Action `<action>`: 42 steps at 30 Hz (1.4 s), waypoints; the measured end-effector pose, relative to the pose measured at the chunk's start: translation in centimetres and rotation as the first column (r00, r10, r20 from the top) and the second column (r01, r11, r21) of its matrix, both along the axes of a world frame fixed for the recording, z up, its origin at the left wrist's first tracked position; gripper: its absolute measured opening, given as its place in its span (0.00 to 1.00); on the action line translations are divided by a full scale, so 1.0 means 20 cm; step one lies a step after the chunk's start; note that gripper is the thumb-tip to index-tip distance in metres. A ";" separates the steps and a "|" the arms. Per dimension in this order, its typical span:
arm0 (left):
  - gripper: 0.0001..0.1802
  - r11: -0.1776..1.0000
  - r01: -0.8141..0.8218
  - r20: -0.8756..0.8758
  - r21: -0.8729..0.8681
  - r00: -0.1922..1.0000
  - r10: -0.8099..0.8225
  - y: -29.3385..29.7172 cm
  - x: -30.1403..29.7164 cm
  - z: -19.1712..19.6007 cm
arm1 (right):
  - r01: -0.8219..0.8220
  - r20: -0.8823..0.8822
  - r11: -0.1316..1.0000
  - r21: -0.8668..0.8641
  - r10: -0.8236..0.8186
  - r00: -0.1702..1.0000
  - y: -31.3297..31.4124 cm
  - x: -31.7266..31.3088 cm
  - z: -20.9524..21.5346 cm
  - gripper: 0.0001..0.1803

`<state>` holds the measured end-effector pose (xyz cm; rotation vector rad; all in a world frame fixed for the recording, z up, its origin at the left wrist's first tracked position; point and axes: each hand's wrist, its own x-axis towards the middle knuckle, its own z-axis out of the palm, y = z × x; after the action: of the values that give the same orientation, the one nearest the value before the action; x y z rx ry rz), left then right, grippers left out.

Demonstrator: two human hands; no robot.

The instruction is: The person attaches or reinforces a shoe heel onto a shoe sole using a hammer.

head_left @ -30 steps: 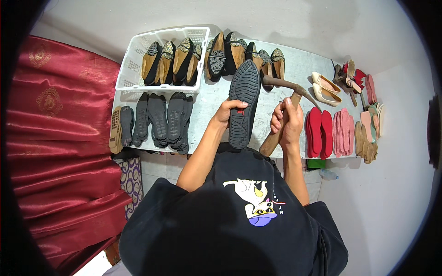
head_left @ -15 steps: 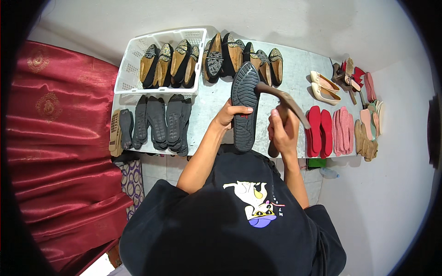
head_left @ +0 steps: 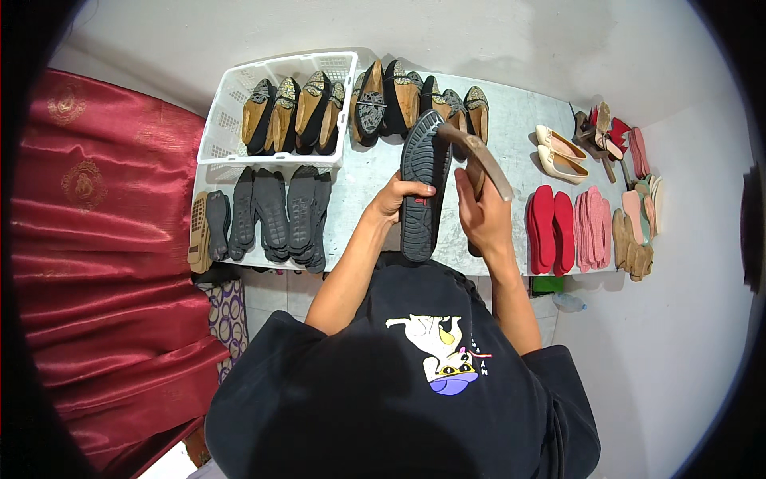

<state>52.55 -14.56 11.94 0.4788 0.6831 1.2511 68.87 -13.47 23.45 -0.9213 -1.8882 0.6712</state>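
My left hand grips a black rubber shoe sole by its left edge, holding it upright above the table with its treaded face toward me. My right hand holds a brown wooden-handled tool whose far end rests against the top of the sole. Both hands are close together over the grey table, in front of my black shirt.
A white plastic basket at the back left holds several patterned shoes. Black soles lie in a row at the left front. More shoes stand behind my hands. Cream flats, red insoles and pink ones lie right. Red cloth hangs left.
The black sole has shifted slightly right and more upright. My right hand has risen along the tool handle, and the tool's end now lies against the sole's top.
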 end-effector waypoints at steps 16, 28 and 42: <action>0.25 0.998 0.062 0.000 0.019 0.998 -0.062 0.00 -0.02 0.13 | -0.040 -0.046 0.999 -0.021 0.039 0.998 0.10 -0.07 0.11 0.13; 0.20 0.997 0.076 -0.093 0.016 0.993 -0.074 -0.02 0.00 0.13 | -0.161 -0.053 0.983 -0.091 0.157 0.986 -0.06 -0.01 0.01 0.08; 0.16 0.995 0.095 -0.104 0.017 0.990 -0.093 -0.04 -0.08 0.12 | -0.306 -0.070 0.904 -0.300 0.299 0.952 -0.15 0.05 0.00 0.08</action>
<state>50.88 -15.40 14.32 0.5907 0.7264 1.1518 69.96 -16.44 23.49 -0.8095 -1.9596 1.1867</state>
